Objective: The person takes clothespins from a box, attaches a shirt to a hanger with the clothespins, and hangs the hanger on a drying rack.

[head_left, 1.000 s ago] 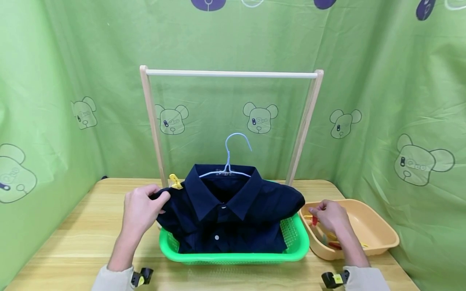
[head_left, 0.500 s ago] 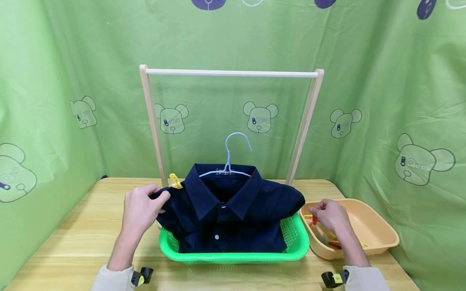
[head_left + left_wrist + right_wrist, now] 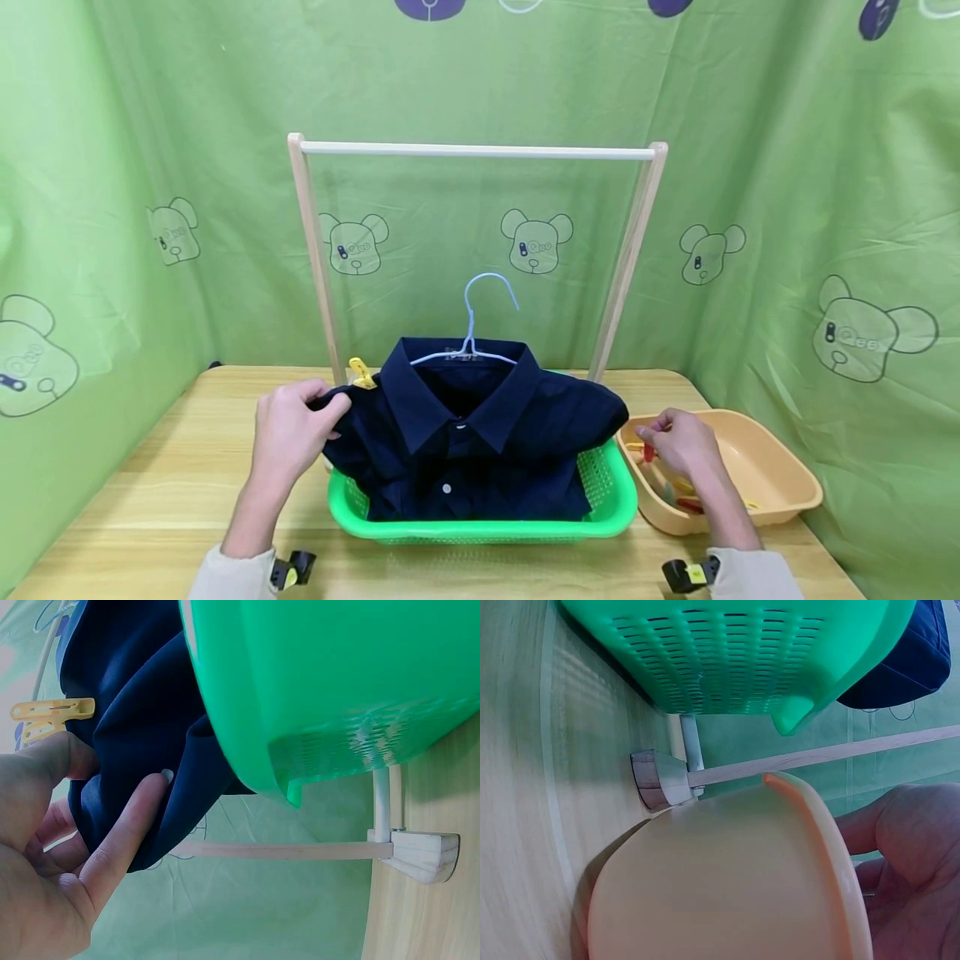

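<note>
A dark navy collared shirt [image 3: 480,467] lies in the green basket [image 3: 487,531], with a pale blue wire hanger [image 3: 470,321] inside its collar. My left hand [image 3: 288,425] pinches the shirt's shoulder at the left, its thumb and fingers on the cloth in the left wrist view. Just beside that grip, a yellow clothespin [image 3: 362,374] is clipped to the shirt. Over the near-left part of the orange tub [image 3: 780,467], my right hand [image 3: 684,443] pinches a red clothespin [image 3: 648,454]. The tub's wall hides its fingertips in the right wrist view.
Behind the basket stands a wooden rack [image 3: 318,258] with a white bar [image 3: 480,152] across its top. Several other clothespins [image 3: 688,505] lie in the tub, partly under the right forearm. Green curtains [image 3: 480,83] enclose the wooden table [image 3: 150,500].
</note>
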